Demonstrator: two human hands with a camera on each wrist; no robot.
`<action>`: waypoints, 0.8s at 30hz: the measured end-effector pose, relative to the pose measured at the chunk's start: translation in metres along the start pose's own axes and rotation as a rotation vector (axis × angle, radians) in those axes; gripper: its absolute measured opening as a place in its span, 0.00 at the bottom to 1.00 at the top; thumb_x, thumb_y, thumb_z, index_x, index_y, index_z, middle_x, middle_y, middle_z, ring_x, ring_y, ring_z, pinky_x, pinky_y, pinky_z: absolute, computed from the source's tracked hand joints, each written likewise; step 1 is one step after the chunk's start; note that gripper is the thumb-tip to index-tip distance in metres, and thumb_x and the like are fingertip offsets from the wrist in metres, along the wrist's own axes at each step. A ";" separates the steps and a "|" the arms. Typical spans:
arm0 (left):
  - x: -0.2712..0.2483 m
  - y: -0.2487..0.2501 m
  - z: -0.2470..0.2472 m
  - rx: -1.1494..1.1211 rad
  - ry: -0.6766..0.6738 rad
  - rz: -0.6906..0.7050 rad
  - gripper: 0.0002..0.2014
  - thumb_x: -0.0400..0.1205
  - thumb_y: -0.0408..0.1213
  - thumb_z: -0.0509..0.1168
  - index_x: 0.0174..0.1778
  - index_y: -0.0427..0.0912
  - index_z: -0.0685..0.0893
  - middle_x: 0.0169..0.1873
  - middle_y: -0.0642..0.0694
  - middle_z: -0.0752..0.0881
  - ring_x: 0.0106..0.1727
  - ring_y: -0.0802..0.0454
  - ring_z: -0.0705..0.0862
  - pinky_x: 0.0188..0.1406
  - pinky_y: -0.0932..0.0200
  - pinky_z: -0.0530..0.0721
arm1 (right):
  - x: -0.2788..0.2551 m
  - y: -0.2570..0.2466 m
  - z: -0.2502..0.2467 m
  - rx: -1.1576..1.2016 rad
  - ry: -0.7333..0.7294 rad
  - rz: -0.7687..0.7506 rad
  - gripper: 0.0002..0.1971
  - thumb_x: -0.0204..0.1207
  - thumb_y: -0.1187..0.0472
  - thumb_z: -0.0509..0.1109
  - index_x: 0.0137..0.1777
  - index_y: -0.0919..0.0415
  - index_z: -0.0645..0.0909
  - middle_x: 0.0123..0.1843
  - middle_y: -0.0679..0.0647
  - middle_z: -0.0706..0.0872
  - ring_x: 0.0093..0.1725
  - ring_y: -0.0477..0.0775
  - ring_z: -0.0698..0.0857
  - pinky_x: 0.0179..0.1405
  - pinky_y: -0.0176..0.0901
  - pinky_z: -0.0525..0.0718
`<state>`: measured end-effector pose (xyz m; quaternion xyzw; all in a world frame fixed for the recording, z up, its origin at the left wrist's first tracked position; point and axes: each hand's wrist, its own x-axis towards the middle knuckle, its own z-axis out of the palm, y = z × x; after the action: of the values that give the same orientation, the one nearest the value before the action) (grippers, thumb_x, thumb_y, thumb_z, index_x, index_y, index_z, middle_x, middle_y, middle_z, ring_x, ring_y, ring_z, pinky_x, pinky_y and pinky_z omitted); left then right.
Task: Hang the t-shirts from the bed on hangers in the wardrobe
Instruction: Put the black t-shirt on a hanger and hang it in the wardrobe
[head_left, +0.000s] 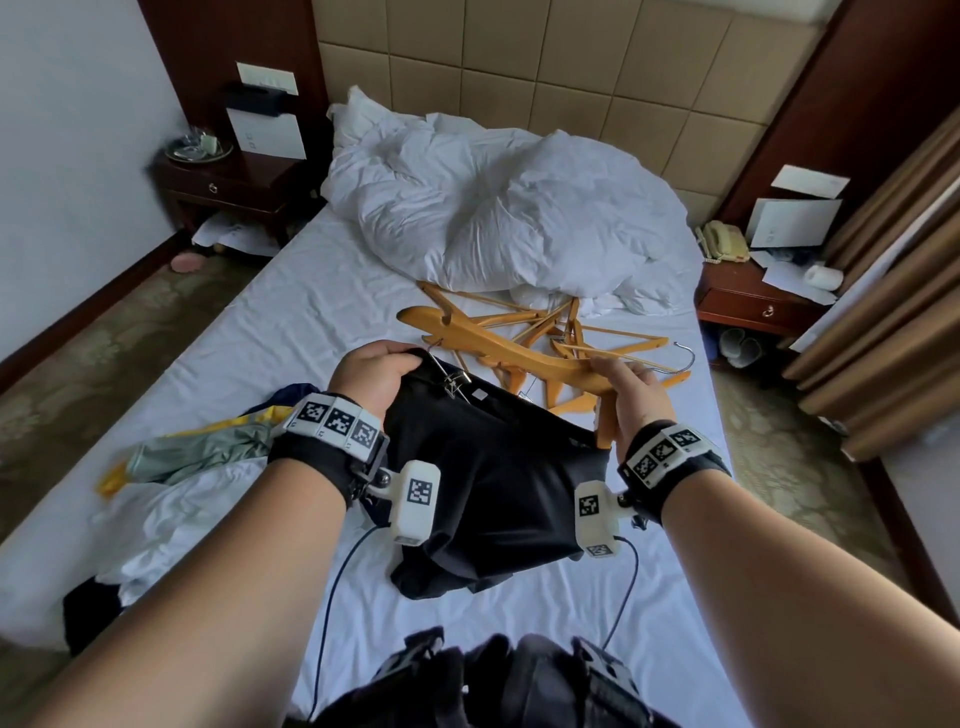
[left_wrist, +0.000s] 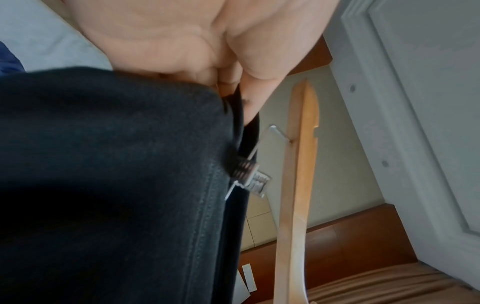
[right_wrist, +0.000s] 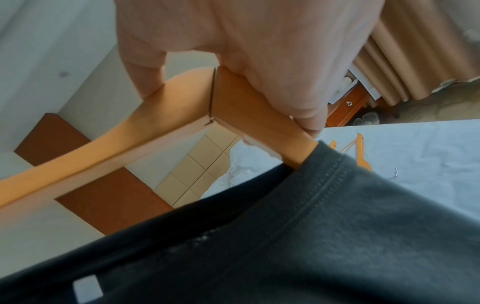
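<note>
Pinching the collar of the black shirt (head_left: 488, 478), the left hand (head_left: 376, 376) holds the neck open; the right hand (head_left: 631, 400) grips the hanger (head_left: 524, 353), one arm apparently inside (clip snagging collar), above the bed (head_left: 291, 322).

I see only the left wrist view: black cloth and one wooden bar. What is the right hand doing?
Observer: The right hand grips a wooden hanger at its middle.
Operator: Is the hanger already inside the black t-shirt?
Observer: Partly. In the right wrist view one arm of it enters the black t-shirt at the collar.
Operator: Are more hangers left?
Observer: Yes, a pile of hangers lies on the bed, beyond the hands.
</note>
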<state>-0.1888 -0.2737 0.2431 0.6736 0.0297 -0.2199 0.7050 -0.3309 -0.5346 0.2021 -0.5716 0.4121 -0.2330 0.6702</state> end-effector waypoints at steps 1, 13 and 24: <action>0.001 0.002 0.000 0.013 -0.008 -0.001 0.09 0.65 0.37 0.75 0.39 0.50 0.96 0.43 0.40 0.95 0.52 0.38 0.93 0.65 0.38 0.88 | 0.001 -0.001 -0.001 -0.021 0.009 -0.009 0.34 0.55 0.36 0.83 0.56 0.59 0.86 0.25 0.54 0.79 0.25 0.60 0.75 0.31 0.49 0.73; -0.003 0.025 0.012 -0.261 0.045 -0.265 0.13 0.75 0.30 0.68 0.52 0.32 0.91 0.52 0.32 0.93 0.51 0.34 0.93 0.62 0.36 0.88 | 0.014 -0.015 0.003 -0.108 0.035 -0.062 0.26 0.50 0.37 0.83 0.44 0.50 0.84 0.26 0.43 0.82 0.29 0.49 0.78 0.33 0.44 0.73; 0.012 0.033 0.007 -0.373 -0.312 -0.392 0.15 0.86 0.47 0.64 0.54 0.38 0.87 0.61 0.34 0.89 0.61 0.35 0.90 0.63 0.37 0.84 | 0.025 -0.021 -0.010 -0.144 0.000 -0.066 0.30 0.48 0.37 0.83 0.45 0.53 0.80 0.26 0.44 0.81 0.25 0.47 0.76 0.29 0.42 0.70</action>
<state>-0.1677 -0.2836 0.2709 0.4724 0.0902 -0.4430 0.7566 -0.3217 -0.5647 0.2147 -0.6316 0.4089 -0.2246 0.6193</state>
